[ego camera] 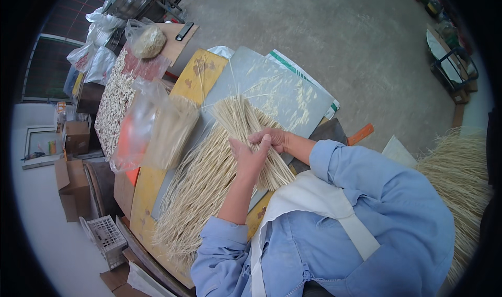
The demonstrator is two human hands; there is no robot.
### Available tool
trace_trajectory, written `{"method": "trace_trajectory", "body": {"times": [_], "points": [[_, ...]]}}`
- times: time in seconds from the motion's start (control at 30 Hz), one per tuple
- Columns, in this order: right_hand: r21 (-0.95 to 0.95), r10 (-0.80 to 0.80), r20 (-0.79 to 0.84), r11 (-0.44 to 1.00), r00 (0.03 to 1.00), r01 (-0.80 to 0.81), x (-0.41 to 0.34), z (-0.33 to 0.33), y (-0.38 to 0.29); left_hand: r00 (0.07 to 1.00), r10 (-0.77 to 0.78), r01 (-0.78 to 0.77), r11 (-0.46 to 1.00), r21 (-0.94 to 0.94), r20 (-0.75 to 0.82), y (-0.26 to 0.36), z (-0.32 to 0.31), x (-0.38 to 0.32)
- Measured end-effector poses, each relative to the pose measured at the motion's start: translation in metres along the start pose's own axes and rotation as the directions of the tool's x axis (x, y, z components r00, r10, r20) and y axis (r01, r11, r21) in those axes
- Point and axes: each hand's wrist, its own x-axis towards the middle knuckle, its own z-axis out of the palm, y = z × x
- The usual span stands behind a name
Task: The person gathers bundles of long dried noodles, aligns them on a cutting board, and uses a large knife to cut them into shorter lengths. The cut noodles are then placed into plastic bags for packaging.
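Observation:
Both hands grip one bundle of thin, pale dried noodles [237, 114], held slantwise over the table. My left hand [251, 156] wraps the near side of the bundle, thumb raised along it. On its far side, the fingers of my right hand [270, 138] close around the strands, close to the left thumb. Below and to the left, a larger heap of long loose noodles [200, 183] lies across a grey sheet [235, 69]. Short broken pieces [292, 105] are scattered on the sheet's far part. The bundle's lower end reaches close to my white apron [310, 195].
A cleaver with an orange handle [361, 134] lies at the right. Clear bags of noodles [172, 132] sit left on the yellow board [200, 73]. Beyond are a bagged lump [149, 42] and a phone [184, 31]. More noodles [459, 179] stand behind my right arm.

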Motion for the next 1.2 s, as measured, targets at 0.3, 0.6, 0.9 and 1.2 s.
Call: {"method": "trace_trajectory", "body": {"times": [0.3, 0.6, 0.9, 1.2], "points": [[0.225, -0.045, 0.166, 0.974, 0.985, 0.007, 0.008, -0.001, 0.001, 0.986, -0.057, 0.081, 0.986, -0.149, 0.159, 0.026, -0.033, 0.001], [0.286, -0.082, 0.314, 0.958, 0.946, -0.012, 0.011, 0.003, -0.007, 0.980, -0.126, 0.172, 0.925, -0.338, 0.153, 0.052, -0.052, -0.008], [0.239, -0.057, 0.258, 0.971, 0.965, -0.006, 0.010, 0.005, 0.005, 0.859, 0.511, -0.432, 0.761, 0.484, -0.036, 0.136, -0.075, 0.071], [0.167, 0.015, 0.219, 0.985, 0.976, -0.052, 0.011, 0.006, 0.008, 0.944, 0.227, -0.327, 0.527, 0.784, 0.241, 0.171, -0.029, 0.146]]}}
